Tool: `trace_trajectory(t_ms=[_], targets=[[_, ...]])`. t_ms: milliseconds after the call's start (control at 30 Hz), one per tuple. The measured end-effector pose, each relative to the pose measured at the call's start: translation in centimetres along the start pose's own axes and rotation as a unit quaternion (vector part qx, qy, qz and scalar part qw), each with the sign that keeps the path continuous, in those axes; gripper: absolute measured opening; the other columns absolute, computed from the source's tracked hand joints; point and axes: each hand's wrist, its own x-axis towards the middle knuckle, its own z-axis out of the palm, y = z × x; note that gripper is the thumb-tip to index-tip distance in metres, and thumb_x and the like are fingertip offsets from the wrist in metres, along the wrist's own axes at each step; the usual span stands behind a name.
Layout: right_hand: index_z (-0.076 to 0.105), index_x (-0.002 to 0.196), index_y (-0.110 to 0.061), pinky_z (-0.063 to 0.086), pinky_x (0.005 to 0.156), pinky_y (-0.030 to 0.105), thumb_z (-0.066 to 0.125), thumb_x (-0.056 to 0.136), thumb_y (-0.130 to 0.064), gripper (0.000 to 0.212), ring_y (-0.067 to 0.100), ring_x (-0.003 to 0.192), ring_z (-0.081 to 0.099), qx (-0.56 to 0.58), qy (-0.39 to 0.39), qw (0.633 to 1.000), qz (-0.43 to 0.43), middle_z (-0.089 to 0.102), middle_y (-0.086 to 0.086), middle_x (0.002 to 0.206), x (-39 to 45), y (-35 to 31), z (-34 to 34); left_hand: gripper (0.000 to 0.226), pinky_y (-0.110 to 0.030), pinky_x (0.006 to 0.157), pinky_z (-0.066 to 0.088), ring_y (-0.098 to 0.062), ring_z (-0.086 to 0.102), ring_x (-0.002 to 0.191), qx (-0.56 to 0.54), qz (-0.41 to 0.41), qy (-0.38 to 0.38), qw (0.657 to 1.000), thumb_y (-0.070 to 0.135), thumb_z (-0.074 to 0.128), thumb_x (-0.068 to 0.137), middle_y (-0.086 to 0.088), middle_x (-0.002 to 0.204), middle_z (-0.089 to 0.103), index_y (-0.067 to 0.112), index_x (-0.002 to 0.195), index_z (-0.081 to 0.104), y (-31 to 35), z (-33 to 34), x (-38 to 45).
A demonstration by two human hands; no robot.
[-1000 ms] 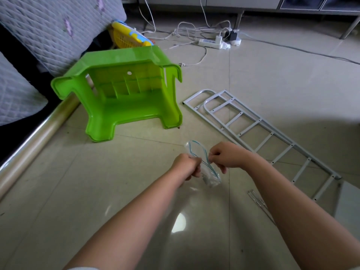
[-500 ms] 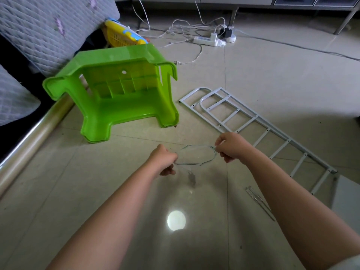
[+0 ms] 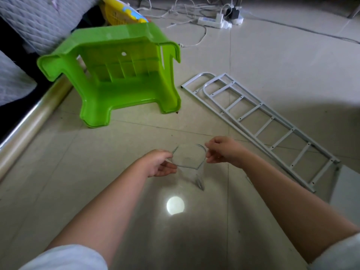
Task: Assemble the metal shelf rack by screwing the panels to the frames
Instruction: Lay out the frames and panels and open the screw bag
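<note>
A small clear plastic bag (image 3: pixel 190 162) hangs open above the tiled floor, its mouth stretched wide between my hands. My left hand (image 3: pixel 158 162) pinches the bag's left rim and my right hand (image 3: pixel 222 151) pinches the right rim. Small metal pieces, likely screws (image 3: pixel 199 182), sit in the bag's bottom corner. Two white metal ladder-like frames (image 3: pixel 259 121) lie stacked flat on the floor to the right. The edge of a pale panel (image 3: pixel 346 190) shows at the far right.
A green plastic stool (image 3: pixel 124 75) lies tipped on its side at the upper left. A sofa with a quilted grey cover (image 3: pixel 39 18) and metal rail (image 3: pixel 33 121) runs along the left. A yellow toy basket (image 3: pixel 120 12), power strip (image 3: pixel 210 21) and cables lie beyond.
My hands have pulled apart and opened the crumpled bag's mouth wide. The bag now hangs open, with its contents at the bottom.
</note>
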Motion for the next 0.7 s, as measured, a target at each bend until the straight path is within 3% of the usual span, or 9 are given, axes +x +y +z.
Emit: trace_trajectory(t_ms=[33,100,167,267,367,467,533,600,700], targets=[[0.050,0.078,-0.009,0.051,0.060,0.025,0.049,0.095,-0.021,0.021,0.007,0.041,0.057,0.012,0.013,1.000,-0.013,0.058,0.006,0.064,0.2,0.4,0.4,0.006,-0.011,0.035,0.040,-0.011,0.058,0.035,-0.003,0.011,0.018,1.000,0.016,0.040,0.098,-0.007,0.060,0.062,0.019,0.097,0.046,-0.1,-0.1,0.2],[0.050,0.077,-0.010,0.051,0.060,0.027,0.047,0.096,-0.026,0.025,0.009,0.043,0.057,-0.008,0.039,0.999,-0.018,0.059,0.007,0.064,0.8,1.4,0.9,0.025,-0.011,0.035,0.038,-0.013,0.054,0.037,0.021,0.040,0.069,0.997,0.008,0.040,0.095,-0.007,0.069,0.055,0.023,0.115,0.045,-0.5,-0.9,0.8],[0.048,0.070,-0.013,0.049,0.063,0.028,0.047,0.096,-0.024,0.028,0.014,0.052,0.057,-0.144,0.033,0.989,-0.007,0.062,0.007,0.067,1.1,2.6,1.0,0.047,-0.015,0.037,0.038,-0.016,0.047,0.046,0.038,0.040,0.113,0.992,0.000,0.039,0.091,-0.007,0.074,0.053,0.023,0.131,0.040,-1.2,-2.0,1.5],[0.049,0.066,-0.014,0.040,0.061,0.022,0.045,0.094,-0.018,0.029,0.014,0.064,0.056,-0.316,-0.014,0.948,0.023,0.071,0.013,0.087,1.2,4.2,1.3,0.048,-0.022,0.048,0.037,-0.020,0.047,0.056,0.096,0.053,0.178,0.978,0.005,0.042,0.089,-0.014,0.090,0.058,0.015,0.136,0.039,-3.0,-3.9,2.2],[0.052,0.074,-0.012,0.036,0.058,0.019,0.046,0.093,-0.015,0.020,0.011,0.065,0.054,-0.334,-0.015,0.942,0.024,0.071,0.015,0.096,1.5,4.9,2.1,0.035,-0.028,0.059,0.043,-0.028,0.055,0.076,0.179,0.070,0.214,0.958,0.012,0.040,0.090,-0.024,0.114,0.059,0.006,0.124,0.050,-4.4,-4.6,2.3],[0.054,0.073,-0.012,0.035,0.056,0.021,0.046,0.092,-0.014,0.021,0.022,0.082,0.053,-0.320,-0.009,0.946,0.057,0.063,0.017,0.098,2.2,5.9,3.6,0.027,-0.032,0.080,0.043,-0.034,0.056,0.104,0.297,0.079,0.251,0.918,0.015,0.037,0.094,-0.022,0.115,0.059,0.001,0.107,0.056,-5.1,-4.6,1.9],[0.060,0.101,0.000,0.037,0.055,0.017,0.043,0.094,-0.017,0.025,0.023,0.087,0.050,-0.316,-0.030,0.944,0.089,0.054,0.017,0.098,2.6,6.6,4.9,0.031,-0.033,0.082,0.042,-0.036,0.055,0.106,0.303,0.094,0.277,0.907,0.016,0.035,0.096,-0.024,0.115,0.059,-0.003,0.105,0.058,-5.2,-4.2,1.5],[0.050,0.123,0.003,0.045,0.077,0.026,0.042,0.096,-0.018,0.035,0.029,0.105,0.053,-0.301,-0.029,0.946,0.120,0.054,0.017,0.114,2.9,7.1,6.6,0.035,-0.032,0.079,0.041,-0.036,0.056,0.102,0.293,0.110,0.290,0.905,0.017,0.033,0.098,-0.026,0.115,0.059,-0.005,0.103,0.060,-5.3,-4.0,1.0],[0.047,0.126,0.002,0.039,0.094,0.029,0.044,0.096,-0.017,0.036,0.031,0.120,0.047,-0.282,0.009,0.952,0.121,0.049,0.020,0.130,3.2,7.8,8.4,0.025,-0.031,0.066,0.035,-0.034,0.058,0.091,0.280,0.142,0.242,0.918,0.015,0.046,0.094,-0.025,0.103,0.062,0.015,0.069,0.051,-6.1,-3.7,1.7]])
